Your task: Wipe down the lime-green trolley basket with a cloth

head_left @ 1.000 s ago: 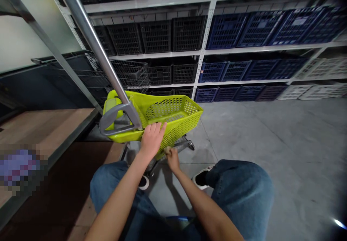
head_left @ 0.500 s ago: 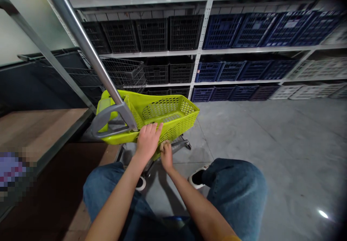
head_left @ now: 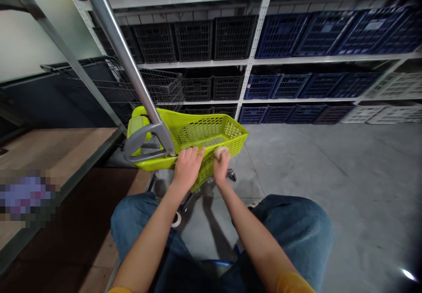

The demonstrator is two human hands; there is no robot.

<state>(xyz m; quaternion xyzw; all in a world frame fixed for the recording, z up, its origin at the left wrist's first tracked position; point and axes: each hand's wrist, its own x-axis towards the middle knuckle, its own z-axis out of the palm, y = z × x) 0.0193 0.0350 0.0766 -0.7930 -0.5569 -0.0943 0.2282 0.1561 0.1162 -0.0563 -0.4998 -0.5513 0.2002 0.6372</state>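
A lime-green plastic shopping cart [head_left: 198,126] with perforated basket sides stands in front of my knees. My left hand [head_left: 188,166] is closed over its near rim, fingers hooked to the inside. Against the outside of the near side wall, my right hand [head_left: 221,166] is closed around a small crumpled beige cloth [head_left: 220,153], blurred and mostly hidden by the fingers. A grey handle loop [head_left: 148,143] is fixed at the cart's left end. Below the basket, a caster wheel [head_left: 232,175] shows on the floor.
White shelving [head_left: 255,42] with black crates [head_left: 193,40] and blue crates [head_left: 280,36] lines the back. A metal pole [head_left: 121,47] slants in front of the cart's handle. At left are a wooden shelf [head_left: 79,141] and a wire trolley [head_left: 165,84]. Grey floor [head_left: 296,161] extends right.
My right hand has moved up and to the right along the basket's outer side with the cloth. My left hand keeps its hold on the rim. The view has shifted slightly.
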